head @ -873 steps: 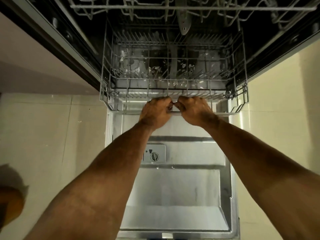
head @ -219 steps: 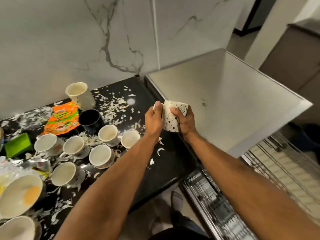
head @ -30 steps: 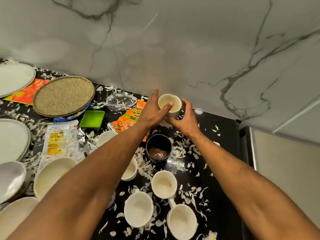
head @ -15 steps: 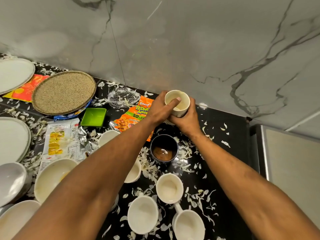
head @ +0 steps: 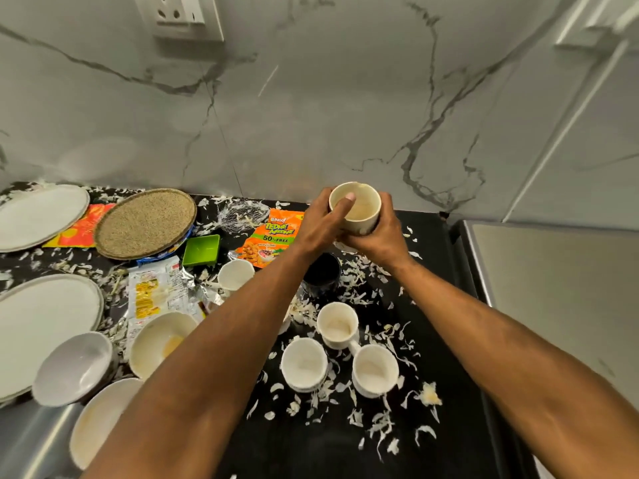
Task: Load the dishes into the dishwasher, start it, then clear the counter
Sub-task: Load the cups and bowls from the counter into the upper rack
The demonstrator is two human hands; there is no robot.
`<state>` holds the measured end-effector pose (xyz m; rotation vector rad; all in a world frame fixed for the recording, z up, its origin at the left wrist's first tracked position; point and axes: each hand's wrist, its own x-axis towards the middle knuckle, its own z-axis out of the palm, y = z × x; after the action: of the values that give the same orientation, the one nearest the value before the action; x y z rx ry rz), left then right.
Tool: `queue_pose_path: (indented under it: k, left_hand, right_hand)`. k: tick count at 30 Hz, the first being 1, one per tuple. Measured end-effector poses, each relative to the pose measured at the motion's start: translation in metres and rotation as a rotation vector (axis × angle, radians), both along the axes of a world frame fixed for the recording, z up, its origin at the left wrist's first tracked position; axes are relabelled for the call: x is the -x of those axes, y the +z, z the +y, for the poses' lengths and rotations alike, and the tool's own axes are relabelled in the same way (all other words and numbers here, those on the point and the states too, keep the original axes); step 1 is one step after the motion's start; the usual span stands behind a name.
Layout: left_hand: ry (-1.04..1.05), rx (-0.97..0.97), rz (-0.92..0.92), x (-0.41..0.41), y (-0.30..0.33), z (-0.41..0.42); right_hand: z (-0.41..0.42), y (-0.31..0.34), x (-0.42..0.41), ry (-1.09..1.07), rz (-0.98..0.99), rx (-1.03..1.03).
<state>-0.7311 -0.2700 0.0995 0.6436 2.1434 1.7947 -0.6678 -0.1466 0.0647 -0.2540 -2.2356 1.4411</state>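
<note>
Both hands hold a cream cup (head: 361,210) lifted above the back of the black counter (head: 432,271), near the marble wall. My left hand (head: 320,226) grips its left side with the thumb over the rim and inside the cup. My right hand (head: 378,236) wraps its lower right side. Below them stand a black mug (head: 323,273) and several white cups, among them one (head: 338,324), another (head: 304,363) and a third (head: 375,369). White bowls (head: 155,340) and plates (head: 41,319) lie at the left.
White peel scraps litter the counter. An orange snack packet (head: 273,236), a green square dish (head: 202,249), a round speckled plate (head: 145,223) and a foil wrapper (head: 152,295) lie at the back left. A steel appliance top (head: 553,288) adjoins the counter on the right.
Both hands closed round the cream cup at the back of the counter and raised it off the surface; the view tilted up a little.
</note>
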Motion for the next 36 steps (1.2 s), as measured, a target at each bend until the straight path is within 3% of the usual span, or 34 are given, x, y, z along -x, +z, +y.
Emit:
queue_pose_path:
  k: [7, 22, 36]
  left_hand:
    - [-0.120, -0.156, -0.027, -0.058, 0.005, -0.016]
    - [-0.435, -0.211, -0.080, -0.200, -0.006, -0.029]
    - [-0.709, -0.195, -0.148, -0.389, -0.054, -0.011]
  right_hand:
    - [-0.027, 0.019, -0.070, -0.143, 0.081, -0.053]
    - [-0.080, 0.007, -0.237, -0.597, 0.083, -0.053]
    - [-0.101, -0.028, -0.449, -0.918, -0.031, -0.044]
